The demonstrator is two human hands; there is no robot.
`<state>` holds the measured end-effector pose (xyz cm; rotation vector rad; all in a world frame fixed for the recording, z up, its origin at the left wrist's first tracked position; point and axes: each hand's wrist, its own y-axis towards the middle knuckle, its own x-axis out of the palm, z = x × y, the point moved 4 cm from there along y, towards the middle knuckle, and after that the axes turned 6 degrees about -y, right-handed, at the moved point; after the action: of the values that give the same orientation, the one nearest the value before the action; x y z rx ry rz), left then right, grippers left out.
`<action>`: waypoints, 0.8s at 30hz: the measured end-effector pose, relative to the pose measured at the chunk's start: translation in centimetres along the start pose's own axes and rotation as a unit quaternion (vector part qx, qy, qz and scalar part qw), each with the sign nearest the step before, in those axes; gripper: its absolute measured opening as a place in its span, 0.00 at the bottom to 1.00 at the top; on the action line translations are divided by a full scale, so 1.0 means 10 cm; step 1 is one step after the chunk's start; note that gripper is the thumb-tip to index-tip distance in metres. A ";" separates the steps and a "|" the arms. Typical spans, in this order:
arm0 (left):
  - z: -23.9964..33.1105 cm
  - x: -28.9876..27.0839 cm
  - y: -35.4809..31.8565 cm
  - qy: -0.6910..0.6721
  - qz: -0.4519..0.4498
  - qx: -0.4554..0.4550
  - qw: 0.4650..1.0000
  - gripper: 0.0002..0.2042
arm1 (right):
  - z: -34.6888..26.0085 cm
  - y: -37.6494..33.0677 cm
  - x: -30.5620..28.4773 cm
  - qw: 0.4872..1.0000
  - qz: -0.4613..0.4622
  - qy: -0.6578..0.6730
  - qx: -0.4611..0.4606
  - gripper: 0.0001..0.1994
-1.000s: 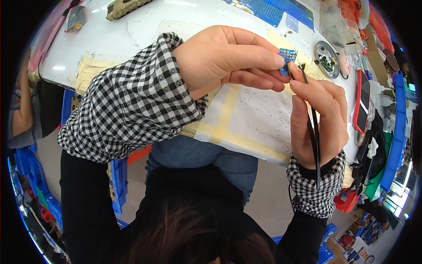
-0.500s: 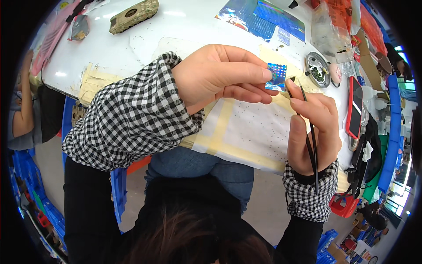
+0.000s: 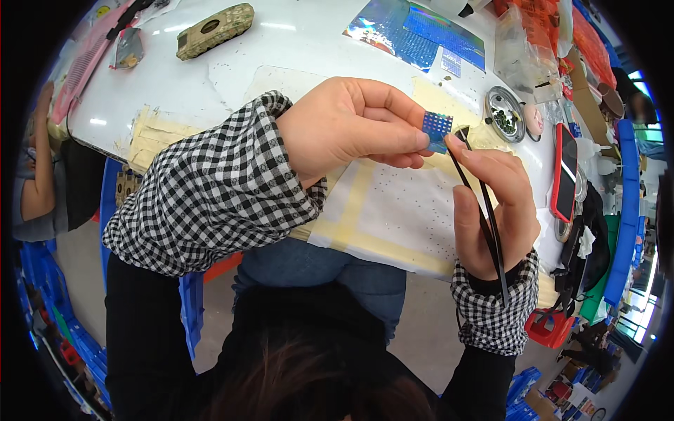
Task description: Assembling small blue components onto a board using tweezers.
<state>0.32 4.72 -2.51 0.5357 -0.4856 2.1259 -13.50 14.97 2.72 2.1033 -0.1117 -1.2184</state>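
Right now you have two hands up over the white table (image 3: 295,49), and between them one small blue sheet (image 3: 437,130) dotted with shiny studs. Your left hand (image 3: 351,126) is closed narrow, thumb and fingers pinching the left edge of that small blue sheet. Your right hand (image 3: 491,203) is curled round one pair of black tweezers (image 3: 484,210), whose tips meet the sheet's lower right corner; your forefinger lies along them. Below your hands lies one white mat (image 3: 393,210) edged with yellowish tape. Farther back rest two larger iridescent blue sheets (image 3: 414,31), touching each other. One round metal dish (image 3: 504,114) sits just right of the tweezers' tips, holding small dark bits too tiny to count. Beside it lies one red phone (image 3: 565,172).
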 end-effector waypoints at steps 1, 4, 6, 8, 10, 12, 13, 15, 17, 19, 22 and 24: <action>0.00 0.00 0.00 0.007 -0.001 -0.003 1.000 0.09 | 0.00 0.00 0.00 1.000 0.005 0.012 0.004 0.17; 0.00 -0.01 0.00 0.025 -0.003 -0.005 1.000 0.09 | 0.00 -0.02 0.01 0.999 -0.045 0.017 0.020 0.13; 0.00 -0.03 -0.01 0.034 -0.002 0.000 0.999 0.08 | -0.02 -0.01 0.04 0.999 -0.022 0.024 0.011 0.15; 0.01 0.00 -0.02 0.029 -0.001 -0.006 1.000 0.09 | -0.02 -0.01 0.05 0.999 -0.027 0.023 0.021 0.15; 0.02 0.01 -0.02 0.027 0.001 -0.010 1.000 0.09 | -0.01 -0.03 0.04 0.996 -0.064 0.014 0.052 0.14; 0.02 0.01 -0.01 0.029 0.006 -0.014 0.999 0.09 | 0.01 -0.05 0.04 0.996 -0.058 0.019 0.059 0.14; 0.02 0.00 -0.01 0.026 0.006 -0.012 1.000 0.09 | 0.01 -0.05 0.05 0.996 -0.054 0.023 0.062 0.13; 0.02 0.00 -0.01 0.020 0.006 -0.008 1.000 0.10 | -0.01 -0.02 0.05 0.998 -0.057 0.013 0.033 0.13; 0.02 -0.01 0.00 0.020 0.004 -0.008 1.000 0.10 | -0.01 0.00 0.05 0.999 -0.040 0.006 0.013 0.13; 0.03 -0.01 -0.01 0.020 0.007 -0.007 1.000 0.10 | -0.01 0.02 0.05 1.000 -0.005 0.003 0.001 0.16; 0.04 -0.01 -0.03 0.020 0.014 -0.007 1.000 0.10 | -0.01 0.03 0.06 1.000 -0.004 0.002 -0.015 0.15; 0.02 -0.01 -0.01 0.019 0.011 -0.009 1.000 0.10 | 0.01 0.02 0.07 1.000 -0.003 0.001 -0.013 0.15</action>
<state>0.49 4.62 -2.42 0.4801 -0.4901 2.1471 -13.16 14.52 2.27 2.0842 -0.0883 -1.2142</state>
